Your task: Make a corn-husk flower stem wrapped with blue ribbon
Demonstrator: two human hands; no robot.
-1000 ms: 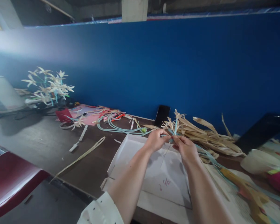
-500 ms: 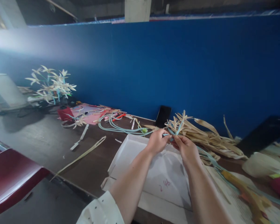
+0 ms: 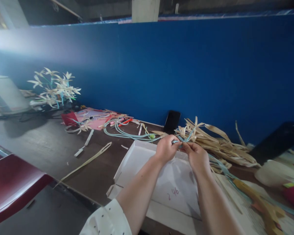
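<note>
Above the far end of an open white cardboard box (image 3: 139, 156), my two hands meet, fingertips close together. My left hand (image 3: 167, 147) is closed around light blue stems, whose ends poke out past the thumb. With thumb and forefinger my right hand (image 3: 195, 155) pinches the same stems at their joint. Pale husk flowers (image 3: 186, 130) on the blue stems rise just beyond my fingers; together they form a small flower spray. Exactly what lies between my fingertips is hidden. Behind the spray lies a bundle of dried corn husks (image 3: 218, 143).
A yellow glue gun (image 3: 257, 199) lies on paper at right, near a translucent bowl (image 3: 275, 173). A black phone (image 3: 171, 121) leans on the blue partition (image 3: 147, 68). Light blue cords (image 3: 120, 133) and pink paper (image 3: 95, 124) lie left; a finished flower bunch (image 3: 61, 88) stands farther left.
My hands stay together on the flower spray, with only a slight shift of the fingers. The flower heads lean a little differently. The whole view has moved very slightly.
</note>
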